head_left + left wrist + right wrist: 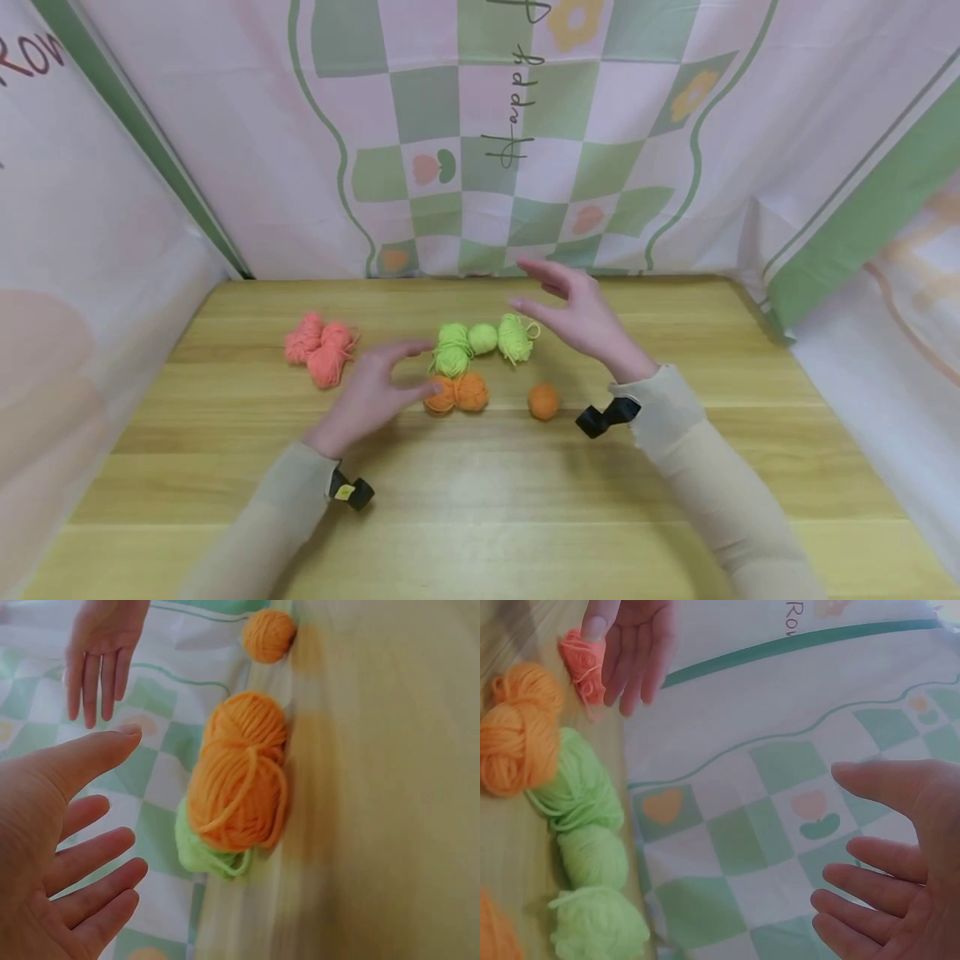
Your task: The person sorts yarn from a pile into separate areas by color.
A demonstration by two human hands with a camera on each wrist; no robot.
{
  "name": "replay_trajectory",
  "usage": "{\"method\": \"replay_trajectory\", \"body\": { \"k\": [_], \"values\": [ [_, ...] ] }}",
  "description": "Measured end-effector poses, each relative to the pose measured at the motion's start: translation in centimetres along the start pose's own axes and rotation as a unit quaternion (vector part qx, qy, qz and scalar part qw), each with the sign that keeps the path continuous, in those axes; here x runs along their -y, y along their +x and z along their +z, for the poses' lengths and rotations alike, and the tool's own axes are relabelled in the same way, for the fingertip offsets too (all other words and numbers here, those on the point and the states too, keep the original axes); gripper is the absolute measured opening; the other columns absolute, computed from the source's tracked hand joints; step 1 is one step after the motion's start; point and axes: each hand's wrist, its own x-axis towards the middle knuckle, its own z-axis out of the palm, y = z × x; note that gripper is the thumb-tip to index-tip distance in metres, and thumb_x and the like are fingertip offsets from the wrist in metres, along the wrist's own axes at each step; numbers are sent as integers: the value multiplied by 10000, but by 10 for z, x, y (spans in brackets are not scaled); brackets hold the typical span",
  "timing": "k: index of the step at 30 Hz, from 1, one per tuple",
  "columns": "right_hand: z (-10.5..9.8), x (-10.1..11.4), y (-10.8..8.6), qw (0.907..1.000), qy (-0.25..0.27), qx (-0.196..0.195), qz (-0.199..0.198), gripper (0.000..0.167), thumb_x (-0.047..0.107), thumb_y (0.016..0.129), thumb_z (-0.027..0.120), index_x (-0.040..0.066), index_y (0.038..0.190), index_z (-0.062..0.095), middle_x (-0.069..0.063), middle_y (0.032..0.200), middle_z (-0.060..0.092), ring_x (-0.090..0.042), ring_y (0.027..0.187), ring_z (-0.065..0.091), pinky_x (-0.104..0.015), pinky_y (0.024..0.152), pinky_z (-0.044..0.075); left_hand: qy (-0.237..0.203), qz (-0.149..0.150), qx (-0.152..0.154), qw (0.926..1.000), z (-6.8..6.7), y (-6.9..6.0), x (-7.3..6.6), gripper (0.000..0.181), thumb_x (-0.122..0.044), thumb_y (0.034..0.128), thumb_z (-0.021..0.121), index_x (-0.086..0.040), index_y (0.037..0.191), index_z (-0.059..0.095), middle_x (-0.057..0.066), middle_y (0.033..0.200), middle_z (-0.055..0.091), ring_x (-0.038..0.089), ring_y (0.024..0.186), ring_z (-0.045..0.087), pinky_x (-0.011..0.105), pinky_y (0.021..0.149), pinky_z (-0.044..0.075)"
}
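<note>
My left hand (372, 390) hovers with parted fingers just left of two orange yarn balls (471, 392) that sit side by side; its thumb tip overlaps one of them in the head view, but the left wrist view shows a gap. Higher up and to the right, my right hand (577, 312) is held in the air, fingers extended and nothing in them. Behind the orange pair lie three light green yarn balls (483, 338) in a row. A single orange yarn ball (543, 402) rests apart, below the right hand.
Three coral pink yarn balls (327, 350) are clustered at the left on the wooden table (480, 500). A checkered green and white cloth (525, 192) hangs along the table's back edge, with more cloth at both sides.
</note>
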Motion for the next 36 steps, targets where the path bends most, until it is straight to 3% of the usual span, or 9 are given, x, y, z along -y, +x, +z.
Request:
{"method": "replay_trajectory", "body": {
  "k": [7,12,21,26,30,36],
  "values": [
    [-8,-13,-16,9994,-266,114,192,630,312,944,757,81,1479,519,-101,1485,526,-296,1353,487,-428,1142,365,8,-106,284,9995,10,-3,-2,547,-318,867,840,-146,1353,658,6,1357,632,224,1282,550,455,1094,411],
    [-11,-25,-26,9981,-448,344,251,648,304,944,756,59,1488,502,-141,1488,515,-353,1357,473,-471,1143,356,3,-197,500,9986,17,-4,-1,630,-334,836,863,-132,1385,630,16,1372,621,225,1255,570,452,1087,422],
    [-13,-44,-48,9944,-732,702,298,692,324,915,789,52,1484,505,-135,1487,517,-375,1325,502,-504,1114,391,-84,-241,424,9988,24,-5,1,585,-264,790,904,-92,1297,669,10,1272,669,201,1137,629,411,1010,493],
    [-9,-54,-61,9908,-825,1006,384,731,368,875,819,84,1479,521,-110,1487,522,-408,1296,524,-520,1088,416,-27,-282,540,9981,26,-4,1,530,-270,797,899,-128,1265,694,-12,1246,674,167,1121,618,386,1005,486],
    [-2,-62,-68,9887,-762,1242,350,752,354,845,849,45,1456,538,-122,1466,543,-380,1293,537,-510,1080,427,-21,-352,667,9972,28,-4,0,490,-249,820,880,-148,1268,707,2,1248,680,172,1119,616,390,999,485],
    [9,-68,-77,9852,-650,1466,598,768,353,793,887,39,1420,574,-108,1408,596,-342,1264,568,-518,1066,438,61,-395,790,9961,29,-1,0,481,-221,828,872,-124,1273,717,49,1241,697,201,1141,623,401,1017,479]
  ]
}}
